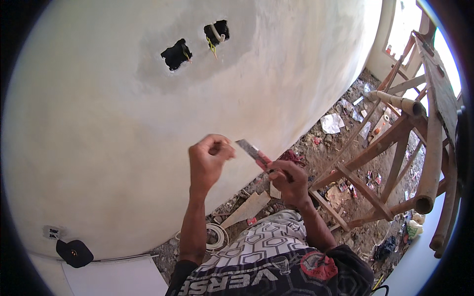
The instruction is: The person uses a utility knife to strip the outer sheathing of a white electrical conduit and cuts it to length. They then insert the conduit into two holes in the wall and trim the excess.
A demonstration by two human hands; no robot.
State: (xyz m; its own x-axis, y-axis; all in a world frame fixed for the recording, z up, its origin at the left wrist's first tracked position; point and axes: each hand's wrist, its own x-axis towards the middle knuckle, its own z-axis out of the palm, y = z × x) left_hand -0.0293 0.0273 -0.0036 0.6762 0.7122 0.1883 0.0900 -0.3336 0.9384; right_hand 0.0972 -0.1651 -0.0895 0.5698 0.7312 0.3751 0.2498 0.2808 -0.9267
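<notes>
One blade (253, 153), two hands (205, 158) (292, 181)

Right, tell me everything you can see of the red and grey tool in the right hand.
The tool is narrow and straight, like a cutter knife: a flat grey front, seemingly metal, and a red body. The right hand grips the red end, hiding part of it. The tool slants up and left in the picture, grey tip foremost, before the pale wall. The tip is near the left hand, apparently apart from it.

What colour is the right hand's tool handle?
The tool handle is red, showing best in the head view.
</notes>
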